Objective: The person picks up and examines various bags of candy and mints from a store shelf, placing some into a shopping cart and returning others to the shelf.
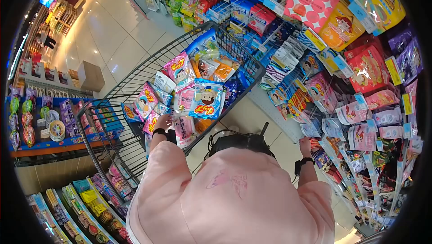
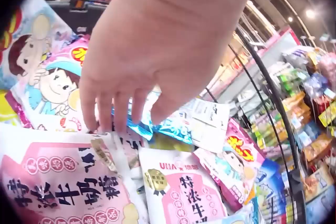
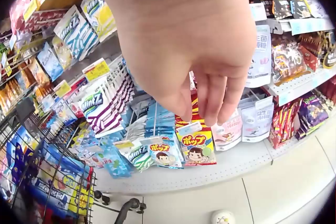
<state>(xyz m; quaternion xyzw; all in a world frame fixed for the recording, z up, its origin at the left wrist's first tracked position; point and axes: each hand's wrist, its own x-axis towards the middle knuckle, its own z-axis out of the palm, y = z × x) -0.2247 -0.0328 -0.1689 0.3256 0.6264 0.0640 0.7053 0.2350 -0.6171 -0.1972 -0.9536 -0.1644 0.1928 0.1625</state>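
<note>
My left hand (image 1: 164,121) is over the shopping cart (image 1: 112,92), above a heap of candy bags. In the left wrist view its fingers (image 2: 121,109) point down, fingertips right at the top edge of a pink and white milk candy bag (image 2: 63,176). A second such bag (image 2: 181,184) lies beside it. A pink candy bag with a cartoon child (image 2: 58,85) is behind. My right hand (image 3: 210,90) hangs with loosely bent fingers and nothing between them, in front of the candy shelf. Below its fingertips hangs a red and yellow candy bag (image 3: 196,148).
Candy racks (image 1: 355,68) rise along the right. A blue bag with a cartoon face (image 1: 207,99) tops the heap in the cart. A cardboard box (image 1: 91,76) stands on the tiled floor (image 1: 108,30) beyond the cart. Low candy shelves (image 1: 74,199) are at the left.
</note>
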